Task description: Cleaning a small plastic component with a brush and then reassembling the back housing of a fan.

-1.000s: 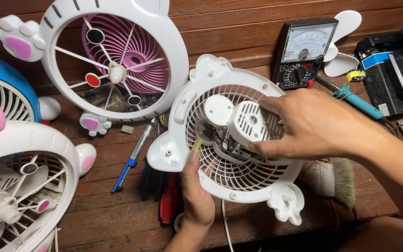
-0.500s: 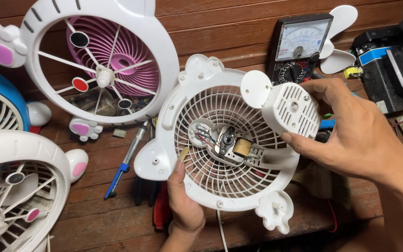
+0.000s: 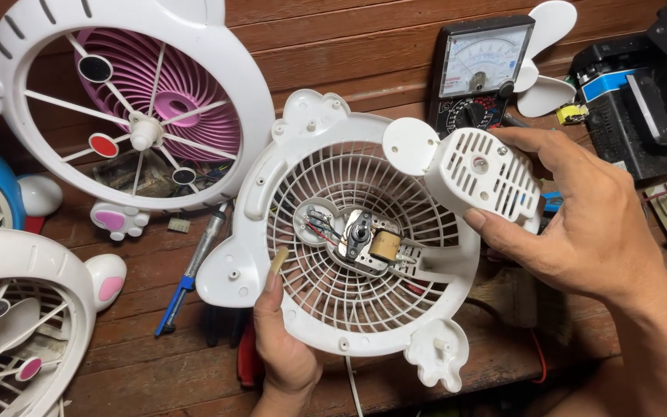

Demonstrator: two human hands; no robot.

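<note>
The vented motor cover [image 3: 482, 174] is already off the white fan grille [image 3: 349, 232] at the middle of the frame, leaving the small motor [image 3: 366, 241] and its wires bare; the motor itself is still mounted. The right hand [image 3: 588, 224] grips the cover, fingers curled around it right of centre. The left hand [image 3: 283, 340] clasps the grille's lower rim above the wooden bench [image 3: 140, 363].

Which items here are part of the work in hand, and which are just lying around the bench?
In hand:
- white fan grille, left hand
- vented motor cover, right hand
- exposed motor

Lying about:
- analog multimeter
- pink-and-white fan
- blue-handled screwdriver
- white fan blade
</note>
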